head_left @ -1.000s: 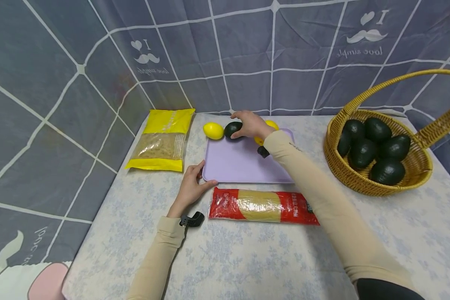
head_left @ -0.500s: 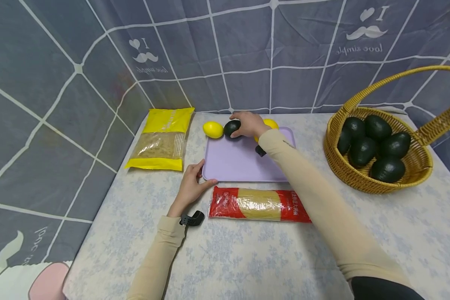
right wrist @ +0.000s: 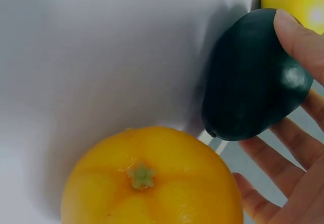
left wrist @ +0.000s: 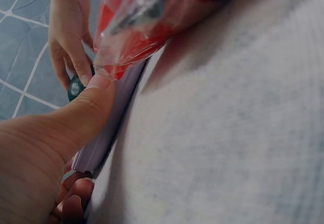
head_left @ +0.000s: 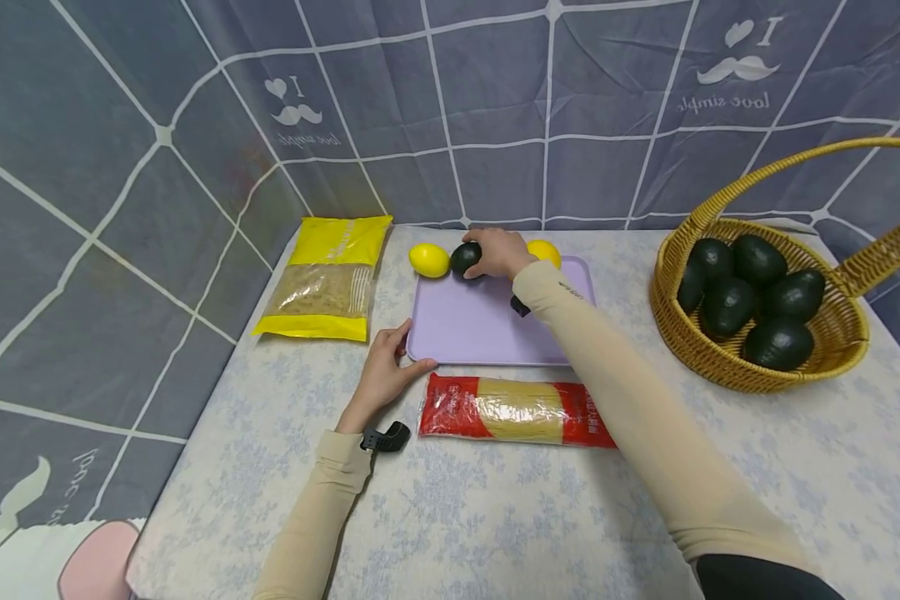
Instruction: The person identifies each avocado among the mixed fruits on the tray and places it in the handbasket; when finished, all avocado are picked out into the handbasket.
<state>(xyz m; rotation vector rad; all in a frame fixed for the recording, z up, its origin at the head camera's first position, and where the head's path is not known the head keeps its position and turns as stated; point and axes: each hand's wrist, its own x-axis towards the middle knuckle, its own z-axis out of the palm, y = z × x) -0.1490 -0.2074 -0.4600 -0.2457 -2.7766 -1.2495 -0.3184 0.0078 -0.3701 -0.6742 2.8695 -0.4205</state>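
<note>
My right hand [head_left: 497, 252] grips a dark green avocado [head_left: 465, 260] at the far edge of the lilac tray [head_left: 487, 329]. In the right wrist view the thumb lies on top of the avocado [right wrist: 253, 77], with the fingers on its far side. A yellow lemon [head_left: 429, 260] sits just left of it at the tray's far left corner. Beside the right wrist is an orange [right wrist: 152, 183] with a green star-shaped stem end, partly hidden by the arm in the head view. My left hand [head_left: 384, 367] holds the tray's near left corner, thumb on the front edge.
A red-and-yellow noodle packet [head_left: 521, 410] lies in front of the tray, partly under the right forearm. A yellow pasta bag [head_left: 326, 279] lies to the left. At right stands a wicker basket [head_left: 757, 379] with several avocados [head_left: 727, 307]. A tiled-pattern curtain [head_left: 495, 108] hangs behind.
The right forearm has shifted slightly left and nearer the tray's middle. The avocado stays in almost the same place in the right hand. The left hand has not moved.
</note>
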